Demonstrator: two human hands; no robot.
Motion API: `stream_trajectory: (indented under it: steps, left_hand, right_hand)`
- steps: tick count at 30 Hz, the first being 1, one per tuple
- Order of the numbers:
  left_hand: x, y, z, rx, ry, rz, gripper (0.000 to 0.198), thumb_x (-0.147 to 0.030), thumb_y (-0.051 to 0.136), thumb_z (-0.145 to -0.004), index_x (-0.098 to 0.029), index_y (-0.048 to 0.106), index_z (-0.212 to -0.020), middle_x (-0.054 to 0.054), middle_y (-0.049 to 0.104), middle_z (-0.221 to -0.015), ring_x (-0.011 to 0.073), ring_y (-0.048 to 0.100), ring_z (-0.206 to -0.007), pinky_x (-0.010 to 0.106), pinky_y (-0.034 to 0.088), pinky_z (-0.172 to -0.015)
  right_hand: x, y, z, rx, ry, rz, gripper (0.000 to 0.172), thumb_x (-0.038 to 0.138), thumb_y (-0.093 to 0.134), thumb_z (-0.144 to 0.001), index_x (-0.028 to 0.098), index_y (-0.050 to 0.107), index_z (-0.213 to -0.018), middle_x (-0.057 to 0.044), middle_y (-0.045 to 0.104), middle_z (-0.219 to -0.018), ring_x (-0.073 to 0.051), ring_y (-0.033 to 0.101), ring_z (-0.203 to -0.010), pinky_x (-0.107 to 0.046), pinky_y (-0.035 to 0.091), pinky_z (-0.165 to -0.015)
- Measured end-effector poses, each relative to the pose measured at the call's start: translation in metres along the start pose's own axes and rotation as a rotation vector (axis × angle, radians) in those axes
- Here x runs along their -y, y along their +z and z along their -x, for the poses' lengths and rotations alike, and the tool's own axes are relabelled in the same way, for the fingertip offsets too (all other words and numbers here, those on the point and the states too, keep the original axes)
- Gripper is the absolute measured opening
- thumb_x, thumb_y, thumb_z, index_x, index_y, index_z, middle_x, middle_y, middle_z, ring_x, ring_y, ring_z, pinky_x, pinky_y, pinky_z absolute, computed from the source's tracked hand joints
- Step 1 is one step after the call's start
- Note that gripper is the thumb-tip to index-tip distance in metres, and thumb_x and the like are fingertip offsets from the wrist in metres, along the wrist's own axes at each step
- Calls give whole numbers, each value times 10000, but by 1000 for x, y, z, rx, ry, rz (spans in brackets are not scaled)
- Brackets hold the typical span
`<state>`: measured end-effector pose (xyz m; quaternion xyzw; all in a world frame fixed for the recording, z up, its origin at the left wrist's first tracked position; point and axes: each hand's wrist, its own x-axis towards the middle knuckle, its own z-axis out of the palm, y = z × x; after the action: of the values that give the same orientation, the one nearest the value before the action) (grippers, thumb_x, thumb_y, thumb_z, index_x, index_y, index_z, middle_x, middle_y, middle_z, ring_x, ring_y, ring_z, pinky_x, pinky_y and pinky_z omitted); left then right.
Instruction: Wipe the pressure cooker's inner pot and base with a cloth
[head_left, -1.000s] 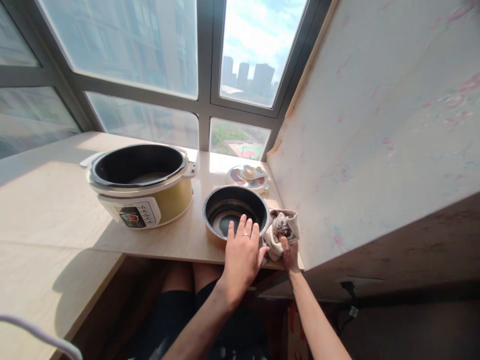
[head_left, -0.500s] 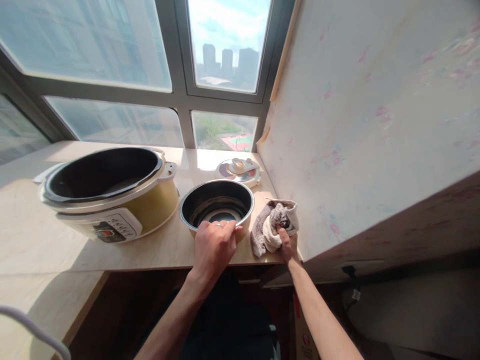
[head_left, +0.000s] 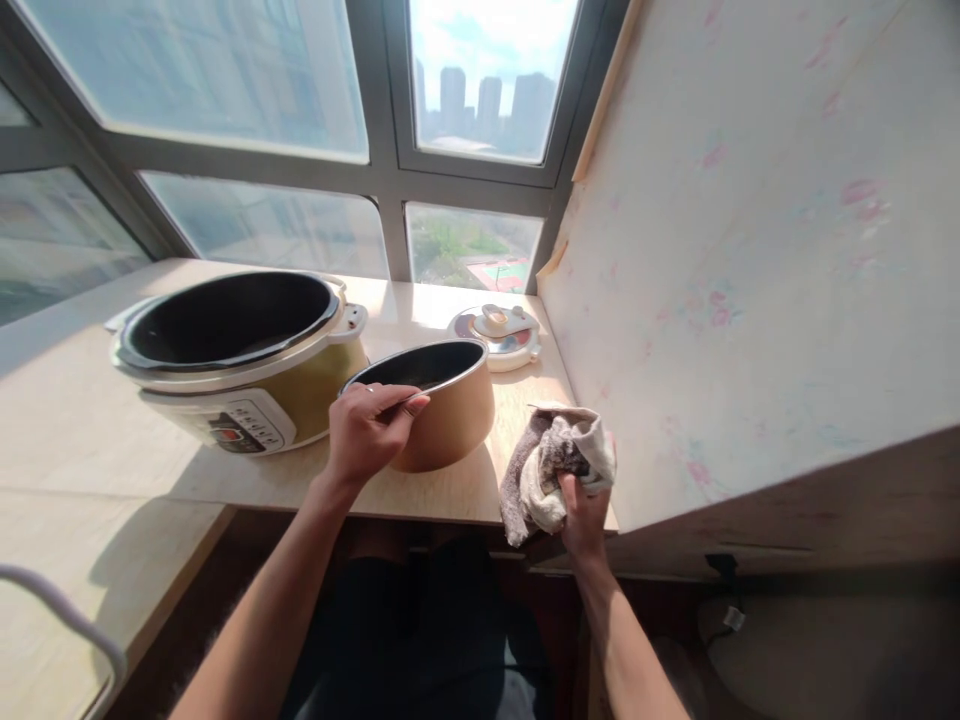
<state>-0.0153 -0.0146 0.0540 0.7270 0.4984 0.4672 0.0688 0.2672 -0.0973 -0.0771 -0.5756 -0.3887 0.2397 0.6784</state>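
On the table [head_left: 75, 430] by the window [head_left: 225, 70]: I'm looking at an inner pot [head_left: 450, 420], brown outside and dark inside, sitting between a cooker and a cloth.
Left hand [head_left: 366, 430]: fingers [head_left: 396, 400] curled shut over the pot's rim on its left side, a firm hold from what I see.
Pot attitude: tipped, with the mouth leaning away from me and the brown wall facing me. How much of its base meets the table I can't tell.
Right hand [head_left: 583, 515]: fingers clenched round the crumpled cloth [head_left: 559, 460], white with grey-brown patches, right at the table's near edge.
Pot and cloth: apart, with a strip of bare table between them.
Cooker [head_left: 240, 370]: yellow body, open on top, control panel towards me, just left of the pot. Whether the two touch I can't make out.
Lid [head_left: 499, 335]: small, round and white, lying flat behind the pot near the glass.
Wall panel [head_left: 750, 250]: pale, with pink smudges, close on the cloth's right.
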Motion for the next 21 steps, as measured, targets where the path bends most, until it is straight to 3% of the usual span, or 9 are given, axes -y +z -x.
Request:
stream_trajectory:
  steps: [2, 4, 7, 9, 12, 15, 18, 21]
  left_hand:
    - [5, -4, -4, -8, 5, 25, 274, -455, 659, -843, -244, 797, -737, 18, 731, -634, 185, 596, -582, 335, 422, -673]
    - [7, -6, -7, -7, 21, 38, 258, -445, 676, -822, -245, 791, -706, 12, 695, -578, 177, 562, -555, 335, 418, -662]
    - [8, -8, -9, 23, 52, 46, 251, -440, 678, -800, -249, 772, -668, 5, 675, -550, 163, 524, -523, 342, 422, -668]
    - [8, -8, -8, 42, 63, 47, 264, -447, 668, -797, -245, 762, -654, 9, 687, -569, 159, 527, -523, 345, 427, -676]
    - [12, -11, -5, 53, 48, 55, 295, -472, 651, -801, -242, 759, -651, 22, 690, -580, 168, 550, -550, 339, 432, -669]
    - [19, -17, -3, 54, 36, 78, 334, -517, 647, -804, -244, 748, -641, 29, 683, -573, 181, 560, -565, 339, 440, -654]
    - [24, -22, 1, 43, 56, 101, 341, -525, 651, -812, -243, 742, -642, 31, 683, -572, 181, 552, -557, 346, 443, -654]
    - [27, -26, 7, 35, 99, 119, 318, -493, 660, -821, -242, 735, -640, 25, 673, -561, 175, 541, -545, 347, 437, -651]
  right_hand:
    - [28, 11, 6, -32, -22, 32, 831, 321, 683, -786, 244, 371, -1553, -124, 516, -1528, -329, 558, -1354, -525, 478, -1112]
    - [58, 24, 10, 47, -130, 100, 808, 255, 681, -773, 252, 415, -1536, -112, 512, -1531, -335, 503, -1408, -547, 413, -1176]
    - [92, 44, 13, 262, -334, 158, 772, 230, 701, -810, 304, 443, -1534, -106, 529, -1489, -330, 490, -1414, -555, 411, -1182]
    - [103, 57, 15, 419, -390, 170, 776, 244, 714, -822, 317, 442, -1544, -117, 511, -1474, -342, 514, -1386, -555, 452, -1151]
    - [104, 70, 14, 530, -406, 180, 809, 260, 738, -797, 324, 445, -1548, -121, 470, -1488, -359, 548, -1343, -543, 507, -1098]
    - [95, 74, 0, 506, -380, 182, 775, 264, 718, -791, 313, 476, -1526, -105, 517, -1469, -348, 546, -1343, -530, 484, -1120]
    - [78, 70, -27, 438, -233, 171, 701, 267, 674, -758, 256, 554, -1449, -87, 630, -1364, -336, 578, -1289, -519, 471, -1119]
    - [50, 62, -50, 401, -32, 87, 615, 283, 675, -676, 186, 645, -1283, -83, 725, -1179, -324, 667, -1089, -488, 563, -970]
